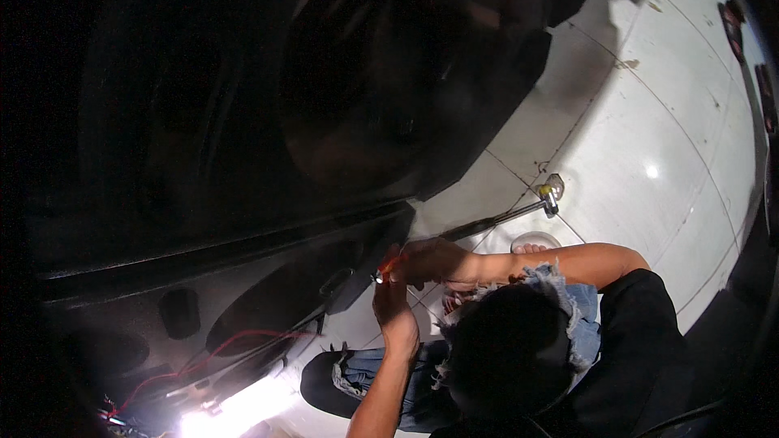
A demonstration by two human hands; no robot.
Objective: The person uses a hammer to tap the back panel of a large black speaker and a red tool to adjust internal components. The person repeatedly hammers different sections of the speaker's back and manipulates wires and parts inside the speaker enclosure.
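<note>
Frayed blue denim trousers (580, 306) lie nearest; beyond, the left hand (393, 304) and right hand (438, 262) pinch a small orange-red piece (391, 262) beside a dark glossy panel (231, 276). Exposed thin red wire (243, 333), left, suggests unfinished work.

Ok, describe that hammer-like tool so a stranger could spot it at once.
Start at the big dark structure, upper left, then move right onto the white tiled floor. Above the right hand, a dark-handled hammer-like tool slants up rightward. Its long handle and shiny metal head set it apart from the small yellowish item alongside.
</note>
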